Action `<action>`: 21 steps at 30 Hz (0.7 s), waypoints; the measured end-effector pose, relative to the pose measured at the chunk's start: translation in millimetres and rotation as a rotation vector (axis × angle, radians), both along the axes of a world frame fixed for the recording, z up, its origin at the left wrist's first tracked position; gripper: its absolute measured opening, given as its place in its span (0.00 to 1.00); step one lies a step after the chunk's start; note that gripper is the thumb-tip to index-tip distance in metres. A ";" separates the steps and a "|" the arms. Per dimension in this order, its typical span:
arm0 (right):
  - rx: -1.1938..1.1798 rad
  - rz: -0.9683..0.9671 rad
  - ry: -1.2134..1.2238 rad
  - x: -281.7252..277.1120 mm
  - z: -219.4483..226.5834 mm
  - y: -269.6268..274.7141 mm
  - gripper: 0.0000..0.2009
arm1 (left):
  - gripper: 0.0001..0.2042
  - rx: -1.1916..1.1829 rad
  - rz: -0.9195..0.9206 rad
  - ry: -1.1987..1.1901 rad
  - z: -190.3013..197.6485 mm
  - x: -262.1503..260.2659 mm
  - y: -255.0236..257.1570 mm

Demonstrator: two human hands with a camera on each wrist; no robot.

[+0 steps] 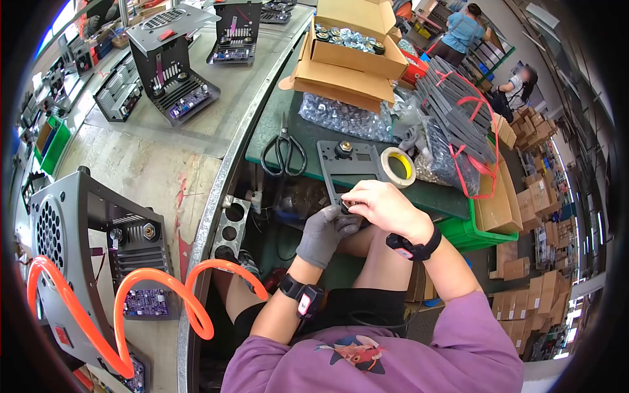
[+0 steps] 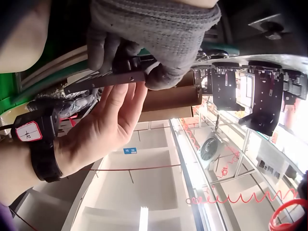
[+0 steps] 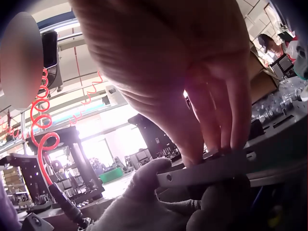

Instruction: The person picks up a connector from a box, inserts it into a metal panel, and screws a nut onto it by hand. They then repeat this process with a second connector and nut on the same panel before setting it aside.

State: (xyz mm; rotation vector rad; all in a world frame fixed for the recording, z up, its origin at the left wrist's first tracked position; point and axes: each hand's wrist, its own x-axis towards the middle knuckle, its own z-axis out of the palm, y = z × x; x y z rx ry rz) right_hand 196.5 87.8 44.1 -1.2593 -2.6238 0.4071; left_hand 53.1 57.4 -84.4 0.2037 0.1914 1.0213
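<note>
My left hand (image 1: 322, 237), in a grey knit glove, grips the near corner of a dark grey metal panel (image 2: 106, 81) with cut-outs. Its thumb lies along the panel's edge, and a black part (image 2: 129, 63) shows among the gloved fingers. The bare right hand (image 1: 386, 208) reaches in over that same corner. Its fingertips pinch a small part (image 1: 349, 204) there, mostly hidden by the fingers. Toward the panel's far end sits a round black fitting with a brass-coloured nut (image 1: 344, 149). The panel's far part lies over the green table edge.
Black scissors (image 1: 284, 152) lie left of the panel, a tape roll (image 1: 398, 167) right. Behind are a bag of small parts (image 1: 344, 118) and an open carton (image 1: 354, 78). Black metal cases (image 1: 173, 78) stand on the left bench, with an orange coiled hose (image 1: 151, 275) nearby.
</note>
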 end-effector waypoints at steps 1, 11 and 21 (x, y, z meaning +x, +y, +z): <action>0.002 -0.001 0.002 -0.4 0.8 0.9 0.12 | 0.17 0.002 -0.001 0.002 0.1 -0.7 -0.4; 0.029 0.110 -0.075 -1.0 8.9 11.2 0.10 | 0.17 0.046 -0.024 0.071 9.6 -6.5 -0.8; -0.240 0.177 -0.081 -0.9 23.1 26.5 0.11 | 0.15 0.197 0.016 0.135 -1.4 -4.0 -0.1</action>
